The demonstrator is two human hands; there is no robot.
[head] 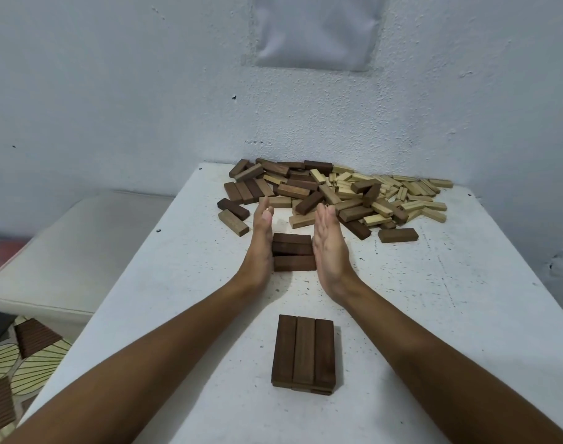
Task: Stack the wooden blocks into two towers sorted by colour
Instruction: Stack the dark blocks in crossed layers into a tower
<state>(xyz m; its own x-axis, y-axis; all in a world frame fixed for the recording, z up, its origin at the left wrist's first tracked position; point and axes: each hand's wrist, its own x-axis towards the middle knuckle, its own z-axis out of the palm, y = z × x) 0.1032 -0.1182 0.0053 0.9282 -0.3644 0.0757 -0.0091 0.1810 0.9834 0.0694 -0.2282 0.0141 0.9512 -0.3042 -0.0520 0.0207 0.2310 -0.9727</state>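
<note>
Dark row of three blocks (pixel 294 252) mid-surface, squared between flat palms: left hand (pixel 260 241) and right hand (pixel 329 251) both with fingers straight, pressing its ends, grasping nothing. Looks like aligning the next layer. Dark tower (pixel 303 354) sits near, two layers showing. Next: lift the row onto it, crosswise. Mixed pile (pixel 337 193) at back; lower layer mostly hidden.
</note>
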